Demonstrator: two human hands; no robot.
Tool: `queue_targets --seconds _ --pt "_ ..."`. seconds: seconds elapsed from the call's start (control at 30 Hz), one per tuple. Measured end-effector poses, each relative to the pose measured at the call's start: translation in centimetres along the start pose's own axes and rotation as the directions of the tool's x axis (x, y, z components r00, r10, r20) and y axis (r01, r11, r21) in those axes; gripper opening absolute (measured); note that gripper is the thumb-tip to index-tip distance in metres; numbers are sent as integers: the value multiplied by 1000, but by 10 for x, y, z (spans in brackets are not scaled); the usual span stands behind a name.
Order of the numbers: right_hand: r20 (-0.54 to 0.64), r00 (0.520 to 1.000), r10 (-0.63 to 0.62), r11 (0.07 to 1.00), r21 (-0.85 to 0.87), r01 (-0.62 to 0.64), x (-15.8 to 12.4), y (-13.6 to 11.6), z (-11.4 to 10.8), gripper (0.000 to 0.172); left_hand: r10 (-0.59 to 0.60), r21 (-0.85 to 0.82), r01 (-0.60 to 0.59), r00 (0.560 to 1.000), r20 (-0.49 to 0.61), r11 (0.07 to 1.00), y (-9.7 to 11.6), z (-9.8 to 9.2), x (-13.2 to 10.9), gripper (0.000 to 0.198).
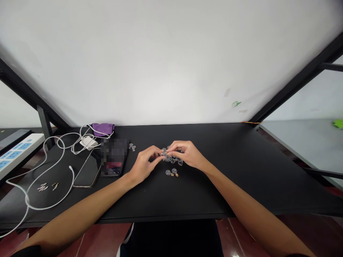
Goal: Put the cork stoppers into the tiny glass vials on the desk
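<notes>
Center frame, left hand [144, 162] pinches a clear bottle [163, 153], right hand [188, 154] apparently its cork [167, 152]; two corked bottles [168, 172] below look done, piled bottles [173, 161] seemingly left.

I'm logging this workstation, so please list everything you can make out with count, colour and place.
Small clear pieces: uncountable overlap, clear, at the fingertips
Clear bulbs: two, clear, nearer the person
Tan stoppers: two, tan, by the bulbs
Loose clear pieces: few, clear, beside phones
Phones: two, dark, left
Cabling: count unclear, white, left
Block: one, white, behind phones
Cloth: one, purple, near the wall
Metallic bits: several, silvery, left front
Power strip: one, white-blue, far left
Table: one, black, centre
Wall: one, white, behind
Frame bars: several, black, both sides
Grey surface: one, grey, right
Green item: one, green, far right
Floor: one, red, below
Trousers: one pair, dark, bottom centre
Left hand: one, bare, at the cluster
Right hand: one, bare, same place
</notes>
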State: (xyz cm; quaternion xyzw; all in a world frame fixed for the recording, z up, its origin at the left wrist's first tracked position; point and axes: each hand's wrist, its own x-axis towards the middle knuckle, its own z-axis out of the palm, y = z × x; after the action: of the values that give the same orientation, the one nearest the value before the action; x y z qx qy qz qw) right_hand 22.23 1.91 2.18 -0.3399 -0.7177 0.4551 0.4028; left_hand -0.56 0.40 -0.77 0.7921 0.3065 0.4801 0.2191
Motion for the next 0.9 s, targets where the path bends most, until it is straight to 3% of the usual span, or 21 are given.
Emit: queue_targets --seconds 0.43,0.9 --pt "18 997 70 994 83 -71 -1 5 3 17 15 1 -15 1000 -11 1000 1 2 0 10" --pt "39 990 138 986 91 -141 -1 2 4 26 27 -10 -27 1000 -5 1000 2 2 -1 9"
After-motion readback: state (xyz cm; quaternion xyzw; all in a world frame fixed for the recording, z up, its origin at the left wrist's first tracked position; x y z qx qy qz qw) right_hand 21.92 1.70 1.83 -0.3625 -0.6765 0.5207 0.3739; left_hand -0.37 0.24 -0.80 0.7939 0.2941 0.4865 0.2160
